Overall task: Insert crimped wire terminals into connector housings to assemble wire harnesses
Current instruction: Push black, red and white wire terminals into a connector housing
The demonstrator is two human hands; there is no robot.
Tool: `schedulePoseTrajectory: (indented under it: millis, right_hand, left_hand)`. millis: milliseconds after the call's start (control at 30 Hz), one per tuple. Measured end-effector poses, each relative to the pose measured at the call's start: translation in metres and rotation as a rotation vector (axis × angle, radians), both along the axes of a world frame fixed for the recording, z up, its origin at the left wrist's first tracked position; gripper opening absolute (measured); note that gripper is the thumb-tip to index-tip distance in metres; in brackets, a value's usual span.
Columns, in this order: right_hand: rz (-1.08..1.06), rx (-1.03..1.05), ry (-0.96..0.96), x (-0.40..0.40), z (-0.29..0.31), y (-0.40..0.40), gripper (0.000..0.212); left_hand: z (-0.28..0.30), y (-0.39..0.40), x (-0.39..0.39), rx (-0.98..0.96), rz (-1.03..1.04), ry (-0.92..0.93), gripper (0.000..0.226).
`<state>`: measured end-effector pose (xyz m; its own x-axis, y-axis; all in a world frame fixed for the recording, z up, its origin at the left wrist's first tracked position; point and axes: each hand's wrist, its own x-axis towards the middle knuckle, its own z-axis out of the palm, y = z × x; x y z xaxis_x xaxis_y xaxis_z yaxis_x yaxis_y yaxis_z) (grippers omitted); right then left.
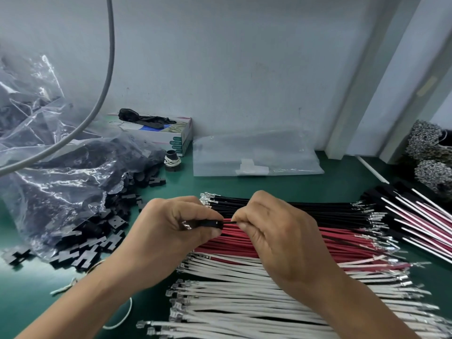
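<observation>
My left hand (pixel 171 231) grips a small black connector housing (pixel 210 224) between thumb and fingers. My right hand (pixel 276 231) pinches a black wire (pixel 231 222) whose end meets the housing's right face; the terminal itself is hidden. Below the hands lie rows of loose crimped wires: black wires (pixel 318 207) at the back, red wires (pixel 342 243) in the middle, white wires (pixel 244 299) nearest me. A heap of black housings (pixel 93 241) spills from a clear plastic bag (pixel 61 172) on the left.
Assembled harnesses (pixel 420 216) lie at the right. Bundles of metal terminals (pixel 430 152) stand in the far right corner. A tissue box (pixel 161 130), a black ring with rubber bands (pixel 172 160), a flat clear bag (pixel 256 152) and a grey cable (pixel 107 69) sit toward the wall. The green mat (pixel 281 184) covers the bench.
</observation>
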<state>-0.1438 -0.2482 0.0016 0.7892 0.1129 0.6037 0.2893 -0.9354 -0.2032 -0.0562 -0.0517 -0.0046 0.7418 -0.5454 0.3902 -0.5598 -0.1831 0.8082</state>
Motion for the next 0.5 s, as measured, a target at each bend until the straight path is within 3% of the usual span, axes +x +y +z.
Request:
schedulePoseTrajectory:
  millis: [200,500]
  right_hand:
    - [0.019,0.149,0.005,0.0033,-0.0009,-0.0031,0.017]
    - [0.018,-0.004,-0.131,0.0063,0.0006,0.0031,0.014]
  left_hand:
    - [-0.0033,0.0019,0.0045,-0.076,0.013,0.119,0.02]
    - [-0.0032,0.0029,0.0039,-0.064,-0.004,0.075,0.016]
